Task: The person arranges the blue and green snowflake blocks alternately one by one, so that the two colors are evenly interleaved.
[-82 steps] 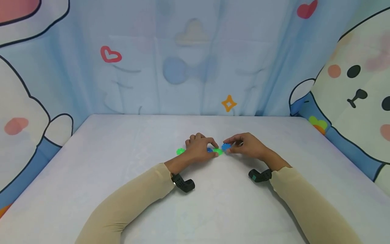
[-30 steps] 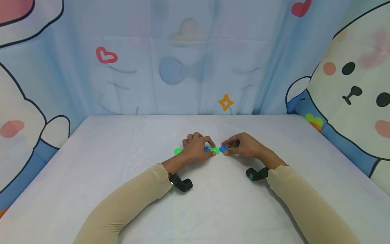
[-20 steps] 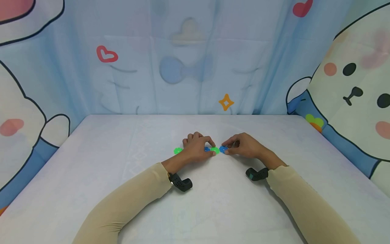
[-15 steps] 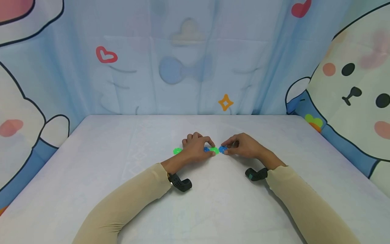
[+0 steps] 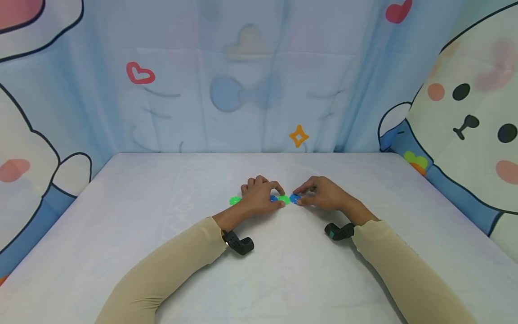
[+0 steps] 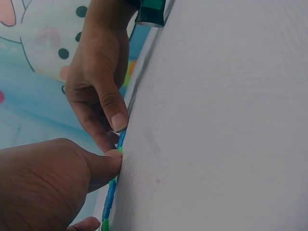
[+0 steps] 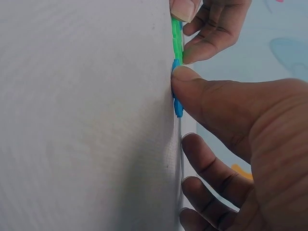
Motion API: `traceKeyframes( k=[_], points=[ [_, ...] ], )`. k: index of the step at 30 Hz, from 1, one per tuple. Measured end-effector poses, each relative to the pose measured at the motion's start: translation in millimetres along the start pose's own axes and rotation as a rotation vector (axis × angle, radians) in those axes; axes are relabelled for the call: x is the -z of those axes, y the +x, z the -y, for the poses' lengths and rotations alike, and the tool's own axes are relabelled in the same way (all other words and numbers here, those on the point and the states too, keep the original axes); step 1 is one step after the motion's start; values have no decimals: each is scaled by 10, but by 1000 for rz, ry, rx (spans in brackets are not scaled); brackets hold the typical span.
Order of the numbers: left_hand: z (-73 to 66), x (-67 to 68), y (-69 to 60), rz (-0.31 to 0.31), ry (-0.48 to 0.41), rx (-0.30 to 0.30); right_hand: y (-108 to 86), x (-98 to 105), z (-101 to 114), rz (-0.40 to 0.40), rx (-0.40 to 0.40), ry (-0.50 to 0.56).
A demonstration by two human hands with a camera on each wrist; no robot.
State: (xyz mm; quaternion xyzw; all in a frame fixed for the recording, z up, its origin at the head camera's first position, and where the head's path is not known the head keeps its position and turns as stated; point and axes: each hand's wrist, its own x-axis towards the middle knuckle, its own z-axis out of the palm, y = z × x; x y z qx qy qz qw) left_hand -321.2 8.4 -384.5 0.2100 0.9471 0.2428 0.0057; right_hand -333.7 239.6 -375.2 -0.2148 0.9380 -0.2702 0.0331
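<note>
A row of small flat notched plastic discs, green and blue by turns, lies on the white tabletop. My left hand (image 5: 261,197) pinches a green disc (image 5: 284,199) between thumb and forefinger. Edge to edge with it, at the row's right end, is a blue disc (image 5: 295,199); my right hand (image 5: 323,193) pinches it with thumb and forefinger. Another blue disc (image 5: 273,198) shows under my left hand, and a second green disc (image 5: 234,200) sticks out at the left. My left hand hides the middle of the row. The right wrist view shows the blue disc (image 7: 178,109) meeting the green one (image 7: 177,41).
The white tabletop (image 5: 259,279) stretches around both hands. Behind it hangs a light blue printed curtain (image 5: 174,108). Each wrist wears a black camera mount, the left one (image 5: 239,244) and the right one (image 5: 339,231), close above the table.
Since the earliest frame, my right hand has lowered the blue disc level with the green one and against its edge. In the last second both hands hold nearly still; the view shifts slightly.
</note>
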Motion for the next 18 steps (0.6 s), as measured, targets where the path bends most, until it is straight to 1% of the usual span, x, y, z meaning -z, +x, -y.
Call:
traceKeyframes(
  k=[9, 14, 16, 18],
  points=[
    [35, 16, -14, 1, 5, 7, 45, -31, 4, -2, 30, -8],
    [11, 56, 3, 39, 23, -12, 37, 17, 14, 8, 29, -27],
    [-12, 95, 2, 61, 51, -25, 14, 59, 24, 10, 5, -40],
    [-40, 158, -29, 81, 94, -35, -27, 117, 52, 2, -16, -54]
  ],
)
